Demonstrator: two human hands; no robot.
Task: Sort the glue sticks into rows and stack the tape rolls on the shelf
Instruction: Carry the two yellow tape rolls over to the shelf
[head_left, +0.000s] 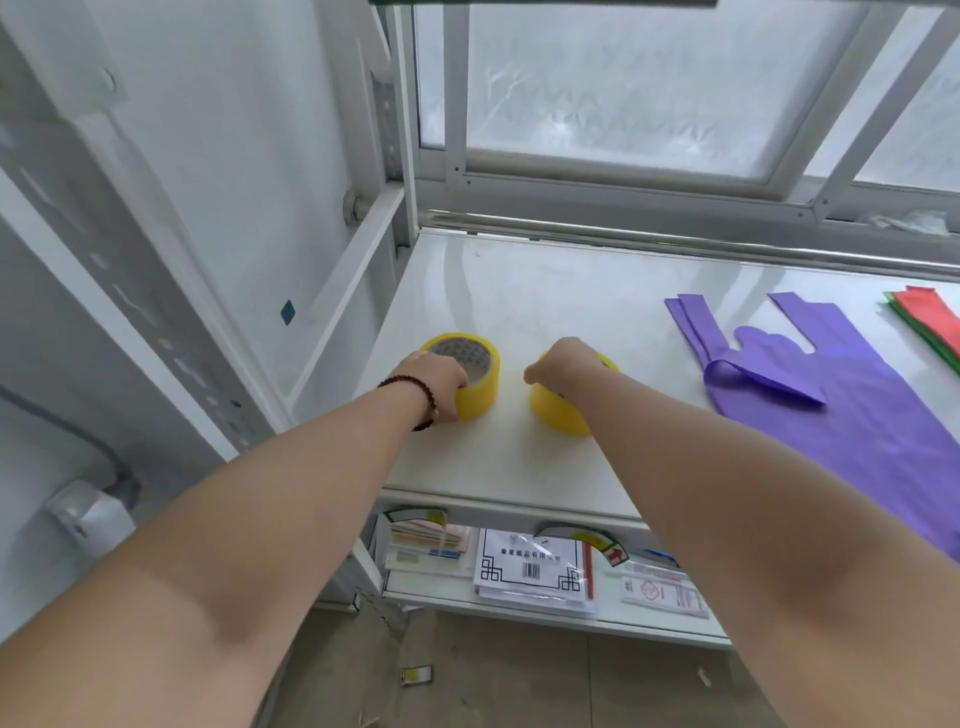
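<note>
1. On the white shelf (545, 291), near its left end, your left hand (439, 376) wraps the near side of the left tape roll (475, 382), and your right hand (563, 364) covers the top of the right tape roll (558, 410).
2. The rolls stand apart, both flat. To stack well, lift one straight up and centre it over the other.
3. Each grip is curled closed on its roll; the right fingers are hidden.
4. No glue sticks show; purple bags (831, 395) lie to the right.
</note>
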